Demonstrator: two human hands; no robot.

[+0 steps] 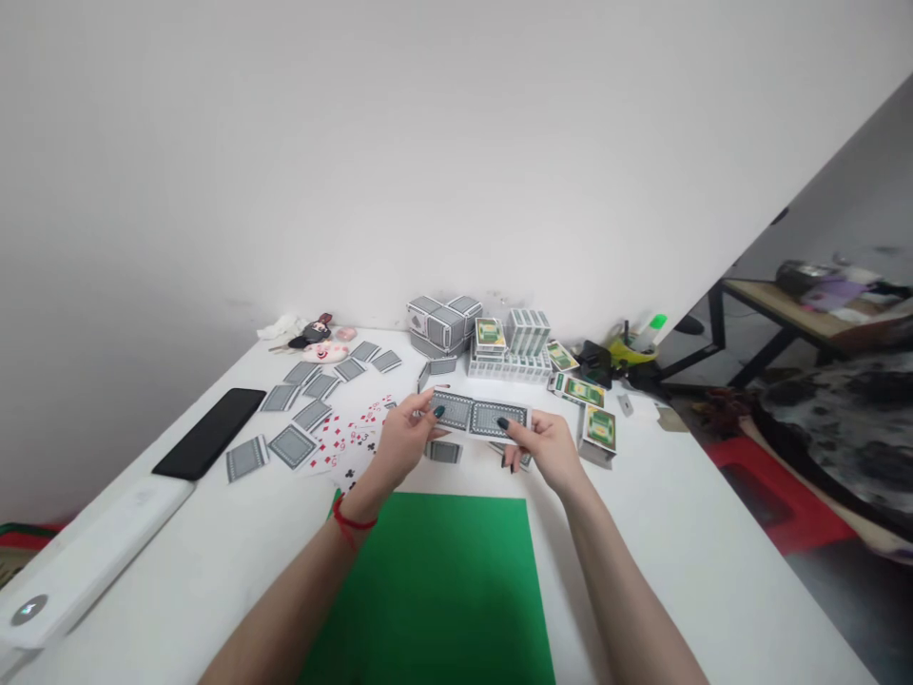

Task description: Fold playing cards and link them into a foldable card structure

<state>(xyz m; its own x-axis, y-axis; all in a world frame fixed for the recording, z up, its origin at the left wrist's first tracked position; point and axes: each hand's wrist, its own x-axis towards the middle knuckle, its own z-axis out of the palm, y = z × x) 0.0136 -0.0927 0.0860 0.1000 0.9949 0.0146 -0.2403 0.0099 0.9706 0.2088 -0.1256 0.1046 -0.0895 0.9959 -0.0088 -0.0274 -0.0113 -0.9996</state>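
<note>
Two grey-backed playing cards lie edge to edge between my hands, their backs toward me, held above the table. My left hand (408,433) pinches the left card (455,411), thumb on its back. The right card (485,419) is gripped by my right hand (549,447), with the thumb on top and fingers beneath. Whether more cards sit behind these two I cannot tell. Under my hands another face-down card (443,451) rests on the table. Below them, nearer me, lies a green mat (435,590), partly covered by my left forearm.
Loose cards (292,445) spread face down and face up at the left. A phone (210,433) and a white device (92,561) lie along the left edge. Stacked cards (435,322), card boxes (508,363) and a yellow holder (633,350) stand toward the wall.
</note>
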